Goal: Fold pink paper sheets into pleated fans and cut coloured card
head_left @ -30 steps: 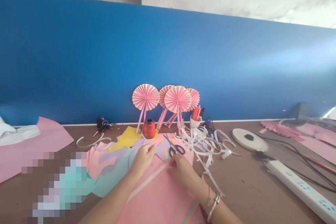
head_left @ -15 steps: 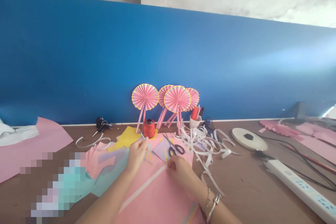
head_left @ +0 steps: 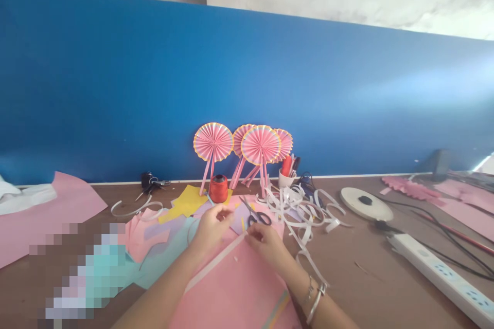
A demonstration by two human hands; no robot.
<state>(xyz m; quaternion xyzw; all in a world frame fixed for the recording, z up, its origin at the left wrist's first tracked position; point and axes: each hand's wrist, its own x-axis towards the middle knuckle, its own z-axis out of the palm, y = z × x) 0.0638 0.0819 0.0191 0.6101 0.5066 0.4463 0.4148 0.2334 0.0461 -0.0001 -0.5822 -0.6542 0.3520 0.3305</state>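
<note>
Left hand (head_left: 210, 230) risen above pastel paper scraps (head_left: 148, 234), narrow pinch, hold unclear | right hand (head_left: 264, 247) touching narrow white paper strip (head_left: 216, 262) on pink paper sheet (head_left: 235, 288), grip unclear

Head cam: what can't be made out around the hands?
Head view, the only view:
- The left hand and right hand: their own fingers hide whether they hold anything.
- The pixelated patch, lower left: the blur hides what lies there.
- The pink paper sheet: near end cut off by the bottom edge.
- The white cup: contents too small to name.
</note>
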